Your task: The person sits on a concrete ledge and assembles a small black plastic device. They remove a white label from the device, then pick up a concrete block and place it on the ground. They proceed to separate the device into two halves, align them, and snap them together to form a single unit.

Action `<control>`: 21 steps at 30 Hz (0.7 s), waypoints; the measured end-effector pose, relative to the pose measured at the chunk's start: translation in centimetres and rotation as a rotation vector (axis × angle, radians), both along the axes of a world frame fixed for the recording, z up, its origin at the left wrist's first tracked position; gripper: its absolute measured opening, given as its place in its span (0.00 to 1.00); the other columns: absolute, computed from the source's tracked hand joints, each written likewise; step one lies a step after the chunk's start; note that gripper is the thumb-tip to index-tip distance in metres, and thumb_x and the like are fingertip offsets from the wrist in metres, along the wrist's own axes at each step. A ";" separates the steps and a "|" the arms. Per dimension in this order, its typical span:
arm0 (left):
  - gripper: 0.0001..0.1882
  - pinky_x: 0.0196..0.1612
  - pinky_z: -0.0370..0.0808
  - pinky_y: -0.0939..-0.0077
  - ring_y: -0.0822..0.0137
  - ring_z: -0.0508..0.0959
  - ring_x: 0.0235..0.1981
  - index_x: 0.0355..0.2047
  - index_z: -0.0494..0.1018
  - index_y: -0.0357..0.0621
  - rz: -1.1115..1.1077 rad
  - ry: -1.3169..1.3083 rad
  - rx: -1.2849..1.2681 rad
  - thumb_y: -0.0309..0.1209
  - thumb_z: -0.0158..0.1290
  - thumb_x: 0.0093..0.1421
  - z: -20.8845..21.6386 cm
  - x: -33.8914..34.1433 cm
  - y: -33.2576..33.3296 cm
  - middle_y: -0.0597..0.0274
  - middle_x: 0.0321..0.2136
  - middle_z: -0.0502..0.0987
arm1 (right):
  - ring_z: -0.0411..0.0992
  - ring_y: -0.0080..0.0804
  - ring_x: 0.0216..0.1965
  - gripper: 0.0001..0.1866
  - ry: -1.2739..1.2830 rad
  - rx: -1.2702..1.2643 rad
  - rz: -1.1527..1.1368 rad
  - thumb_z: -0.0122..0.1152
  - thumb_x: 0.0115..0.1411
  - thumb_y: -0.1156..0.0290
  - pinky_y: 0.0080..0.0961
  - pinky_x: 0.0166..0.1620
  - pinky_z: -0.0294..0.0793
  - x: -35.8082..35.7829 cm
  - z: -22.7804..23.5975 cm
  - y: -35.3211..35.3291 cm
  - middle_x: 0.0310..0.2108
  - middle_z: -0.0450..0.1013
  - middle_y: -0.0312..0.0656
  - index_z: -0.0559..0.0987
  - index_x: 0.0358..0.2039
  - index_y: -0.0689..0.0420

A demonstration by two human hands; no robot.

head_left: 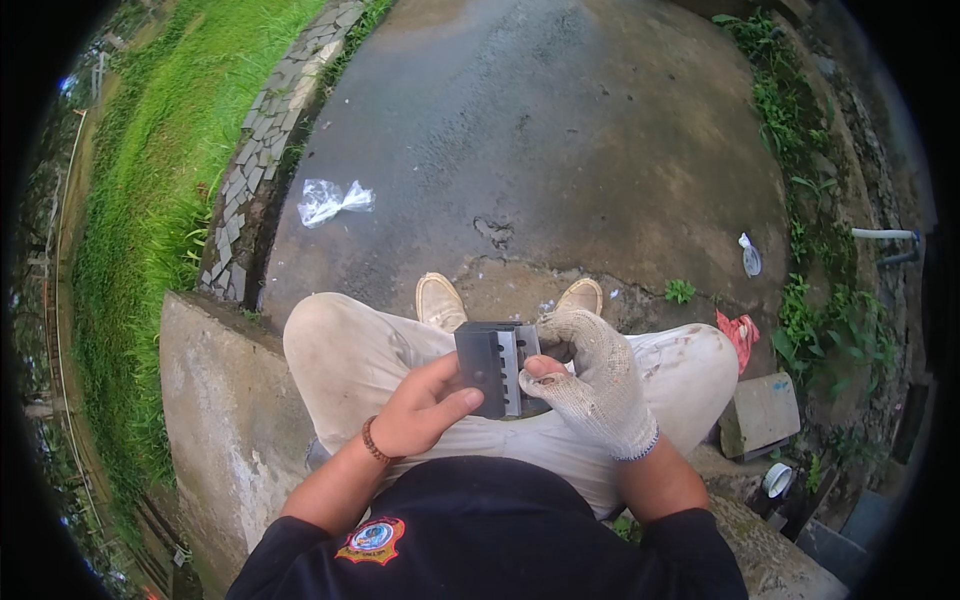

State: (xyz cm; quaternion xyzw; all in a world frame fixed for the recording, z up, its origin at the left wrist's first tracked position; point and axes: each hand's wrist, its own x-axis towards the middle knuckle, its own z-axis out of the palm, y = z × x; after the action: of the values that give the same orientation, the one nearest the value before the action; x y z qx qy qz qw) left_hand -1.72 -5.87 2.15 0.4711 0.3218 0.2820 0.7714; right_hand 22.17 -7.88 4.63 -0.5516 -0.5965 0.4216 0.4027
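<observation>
Above my lap I hold a dark grey rectangular block [481,373] with a silver notched metal strip [509,373] along its right side. I cannot tell its exact kind. My left hand [420,408], bare with a beaded bracelet at the wrist, grips the block's left and lower side, thumb on the front face. My right hand [592,385] wears a knitted off-white glove with the thumb tip uncovered. That thumb presses on the strip's right edge, and the gloved fingers curl behind the block, partly hidden.
I sit with knees apart above a damp concrete floor [560,130]. A clear plastic bag [335,202] lies ahead on the left. Off to the right are a small clear plastic piece [750,255], a red cloth [738,338], a flat grey slab [762,412] and a white ring-shaped item [777,480].
</observation>
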 end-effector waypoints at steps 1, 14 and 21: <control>0.20 0.50 0.79 0.68 0.64 0.82 0.41 0.59 0.69 0.30 -0.011 -0.031 -0.080 0.30 0.51 0.72 -0.3 -0.1 0.0 0.56 0.44 0.81 | 0.76 0.48 0.47 0.27 0.027 0.000 0.002 0.78 0.53 0.64 0.40 0.51 0.74 0.3 -0.3 0.1 0.44 0.77 0.50 0.78 0.51 0.61; 0.22 0.48 0.81 0.67 0.64 0.82 0.43 0.59 0.70 0.31 -0.094 -0.150 -0.283 0.37 0.51 0.73 -0.7 -0.9 0.3 0.53 0.45 0.81 | 0.70 0.54 0.62 0.57 -0.221 0.134 0.224 0.88 0.35 0.47 0.45 0.68 0.63 2.1 0.6 0.0 0.57 0.74 0.54 0.72 0.62 0.65; 0.22 0.47 0.83 0.65 0.62 0.81 0.46 0.59 0.70 0.32 -0.068 -0.136 -0.312 0.37 0.50 0.73 -0.8 -1.0 0.0 0.53 0.47 0.80 | 0.73 0.54 0.54 0.51 -0.311 0.262 0.168 0.86 0.39 0.48 0.44 0.58 0.72 1.6 0.5 0.1 0.52 0.73 0.54 0.73 0.58 0.63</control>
State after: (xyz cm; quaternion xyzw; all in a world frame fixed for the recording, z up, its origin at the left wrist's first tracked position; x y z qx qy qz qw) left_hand -2.69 -5.86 1.38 0.3361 0.2925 0.2336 0.8643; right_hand 23.75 -7.82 5.18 -0.5013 -0.7449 0.2824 0.3378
